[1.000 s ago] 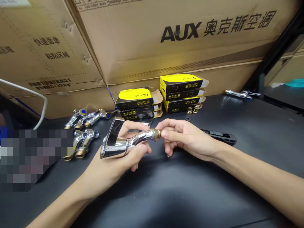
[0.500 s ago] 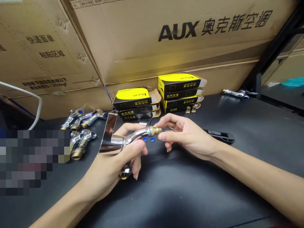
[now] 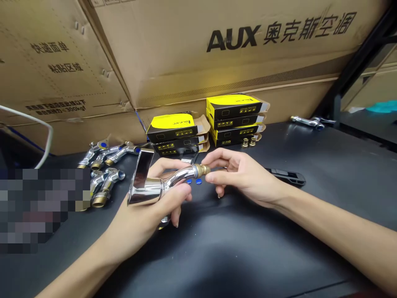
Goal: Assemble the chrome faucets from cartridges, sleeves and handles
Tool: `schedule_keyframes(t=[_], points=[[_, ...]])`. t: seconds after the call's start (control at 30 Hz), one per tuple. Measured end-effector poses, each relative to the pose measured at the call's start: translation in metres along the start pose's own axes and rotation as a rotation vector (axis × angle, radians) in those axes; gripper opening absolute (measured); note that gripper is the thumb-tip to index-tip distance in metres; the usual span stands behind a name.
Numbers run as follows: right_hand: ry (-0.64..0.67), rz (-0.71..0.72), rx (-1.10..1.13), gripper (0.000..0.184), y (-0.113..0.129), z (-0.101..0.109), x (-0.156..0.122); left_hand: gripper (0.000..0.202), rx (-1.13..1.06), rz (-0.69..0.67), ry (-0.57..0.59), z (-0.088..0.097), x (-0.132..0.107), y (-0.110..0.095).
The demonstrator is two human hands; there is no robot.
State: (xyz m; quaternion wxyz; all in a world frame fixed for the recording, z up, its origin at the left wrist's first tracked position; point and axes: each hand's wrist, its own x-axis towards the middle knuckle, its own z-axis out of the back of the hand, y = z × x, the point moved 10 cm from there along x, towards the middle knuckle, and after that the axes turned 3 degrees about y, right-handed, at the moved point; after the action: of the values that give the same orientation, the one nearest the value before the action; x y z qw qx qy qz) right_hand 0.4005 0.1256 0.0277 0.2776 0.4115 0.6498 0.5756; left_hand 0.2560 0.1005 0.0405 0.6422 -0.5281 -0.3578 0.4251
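Note:
My left hand is wrapped round a chrome tap with a flat lever handle, held above the black table. A brass fitting sits at the tap's spout end. My right hand pinches that brass fitting between thumb and fingers. Two small blue caps lie on the table just under the spout.
Several chrome taps with brass threads lie at the left. Yellow-and-black boxes are stacked at the back, with two brass nuts beside them. A black tool lies right of my hand. Another tap lies far right. Large cardboard cartons stand behind.
The tap has been turned in my left hand, so its lever handle stands more upright. My right hand has slipped back a little along the brass fitting, baring more of it.

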Motion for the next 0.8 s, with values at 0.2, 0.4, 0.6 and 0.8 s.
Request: schedule_keyframes(t=[0.2,0.4,0.6,0.8], points=[[-0.03,0.0,-0.021,0.029,0.001,0.0,0.0,0.041,-0.029,-0.014,0.004,-0.001,0.003,0.001],[-0.042,-0.035,-0.019,0.028,-0.001,-0.003,0.0,0.043,-0.013,0.005,-0.004,0.001,0.003,0.003],[-0.006,-0.054,-0.067,0.038,0.003,-0.01,-0.001,0.036,-0.035,-0.016,-0.113,0.003,-0.003,-0.001],[0.015,-0.08,-0.114,0.05,-0.004,-0.015,-0.002,0.038,0.032,-0.047,-0.014,-0.002,-0.001,-0.003]])
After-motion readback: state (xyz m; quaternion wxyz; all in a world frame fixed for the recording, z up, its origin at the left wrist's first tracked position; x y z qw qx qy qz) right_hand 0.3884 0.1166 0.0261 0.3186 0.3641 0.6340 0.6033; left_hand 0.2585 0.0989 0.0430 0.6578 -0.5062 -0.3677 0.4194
